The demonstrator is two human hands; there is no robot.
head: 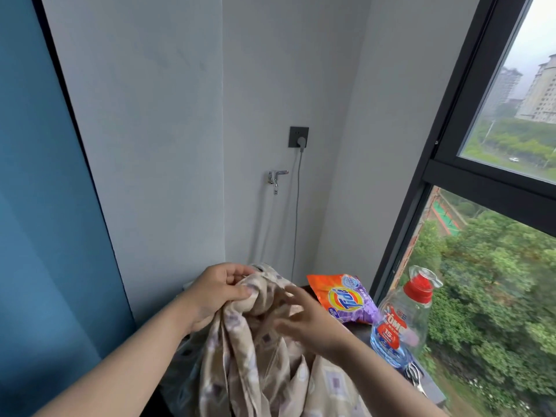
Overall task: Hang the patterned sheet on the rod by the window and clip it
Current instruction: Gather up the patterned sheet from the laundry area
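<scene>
The patterned sheet (pixel 264 365) is beige with purple squares and hangs bunched in front of me at the bottom centre. My left hand (pixel 218 291) is closed around a gathered top fold of it. My right hand (pixel 304 319) is blurred, with its fingers spread against the cloth just to the right; whether it grips is unclear. No rod or clip shows in this view.
An orange and purple detergent bag (pixel 343 297) and a clear bottle with a red cap (pixel 401 319) stand on the dark sill by the window (pixel 511 206) at right. A wall socket (pixel 298 136) with a cable and a tap (pixel 276 177) are ahead.
</scene>
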